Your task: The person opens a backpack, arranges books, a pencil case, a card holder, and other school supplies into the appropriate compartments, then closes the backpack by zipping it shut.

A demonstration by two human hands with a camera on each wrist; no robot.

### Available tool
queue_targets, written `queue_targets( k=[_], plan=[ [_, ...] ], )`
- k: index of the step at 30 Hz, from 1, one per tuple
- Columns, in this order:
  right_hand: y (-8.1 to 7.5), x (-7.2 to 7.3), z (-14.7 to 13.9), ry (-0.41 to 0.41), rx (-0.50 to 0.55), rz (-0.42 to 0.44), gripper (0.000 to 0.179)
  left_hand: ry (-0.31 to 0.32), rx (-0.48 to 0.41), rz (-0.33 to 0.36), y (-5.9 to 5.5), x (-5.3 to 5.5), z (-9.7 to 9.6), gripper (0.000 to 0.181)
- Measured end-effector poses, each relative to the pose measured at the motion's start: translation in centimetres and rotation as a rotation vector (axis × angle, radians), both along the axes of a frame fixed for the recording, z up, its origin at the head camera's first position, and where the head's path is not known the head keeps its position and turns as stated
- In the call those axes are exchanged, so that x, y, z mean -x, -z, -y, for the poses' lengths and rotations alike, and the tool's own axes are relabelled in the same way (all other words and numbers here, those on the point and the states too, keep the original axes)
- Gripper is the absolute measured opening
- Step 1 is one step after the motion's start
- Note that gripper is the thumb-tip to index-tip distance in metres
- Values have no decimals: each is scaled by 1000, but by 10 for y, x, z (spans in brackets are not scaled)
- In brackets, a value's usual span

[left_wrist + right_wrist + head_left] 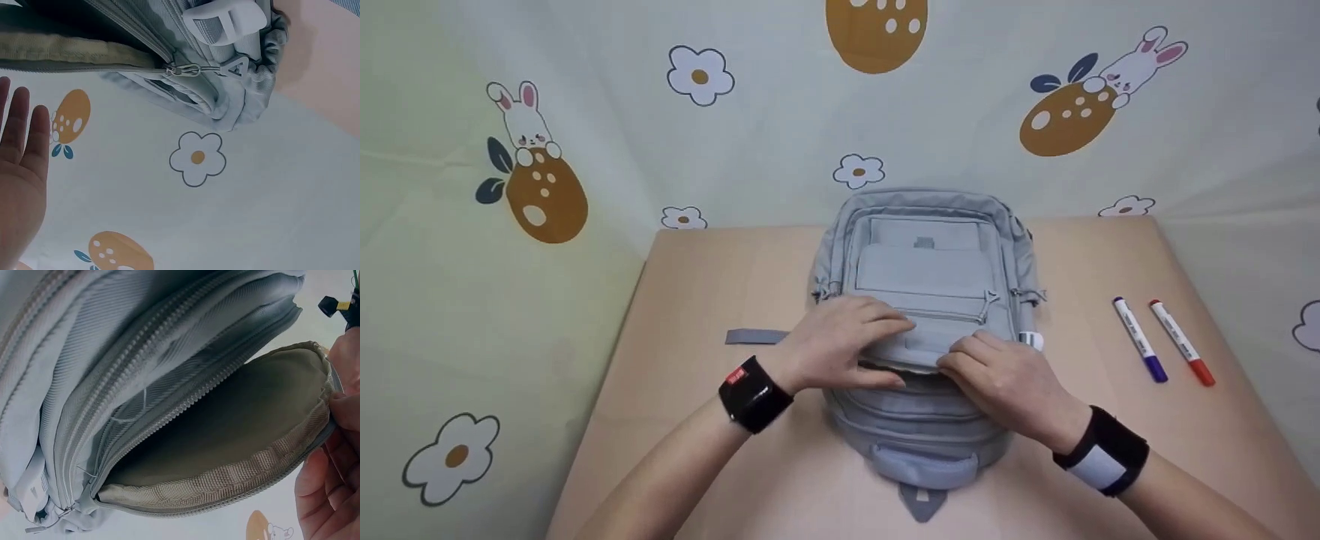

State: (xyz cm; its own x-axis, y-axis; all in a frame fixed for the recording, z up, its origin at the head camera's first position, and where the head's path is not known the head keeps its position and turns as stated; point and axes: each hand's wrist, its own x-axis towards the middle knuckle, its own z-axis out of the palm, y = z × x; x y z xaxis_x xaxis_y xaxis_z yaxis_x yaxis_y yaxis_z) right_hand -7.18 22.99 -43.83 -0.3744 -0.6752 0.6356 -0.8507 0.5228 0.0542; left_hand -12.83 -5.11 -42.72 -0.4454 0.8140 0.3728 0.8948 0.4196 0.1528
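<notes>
A grey backpack [922,270] lies on its back, its carry handle [922,465] toward me. Its front pocket [242,416] is unzipped and gapes, showing a beige lining. At the pocket's rim my right hand [1009,382] pinches the edge between thumb and curled fingers. My left hand [840,337] is over the left side of the same opening, thumb spread from the fingers. In the left wrist view its fingers [36,135] stretch out straight, holding nothing. A metal zipper pull [184,70] sits at one end of the opened zip.
A blue-capped marker [1140,341] and a red-capped marker [1181,341] lie right of the backpack on the tan table [697,285]. One grey strap [754,337] sticks out at left. Patterned cloth [772,135] hangs behind and at the sides.
</notes>
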Motion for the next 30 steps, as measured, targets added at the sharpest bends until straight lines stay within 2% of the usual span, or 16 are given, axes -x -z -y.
queue_targets(
  k=[2,5,9,12,15,18,22,25,30],
  plan=[
    [-1,0,-1,6,8,8,17,39,2,-56,3,-4,-3,51],
    [-3,2,-2,6,23,15,14,55,-17,-113,5,-4,-6,29],
    [-6,12,-4,-1,69,33,11,26,-48,-141,2,2,-6,18],
    [-8,19,-13,36,128,45,15,-7,-65,-136,-2,4,-5,18],
    [-10,29,-35,151,195,61,17,-49,-94,-126,-6,5,-6,19],
    [-8,42,-70,342,225,140,15,-83,-137,-121,-9,7,-7,19],
    [6,54,-121,619,194,412,22,-103,-176,-103,-12,10,-10,18],
    [21,58,-154,760,141,570,28,-117,-200,-67,-15,11,-12,17],
    [51,58,-194,887,76,589,31,-157,-253,-1,-19,14,-16,15]
  ],
)
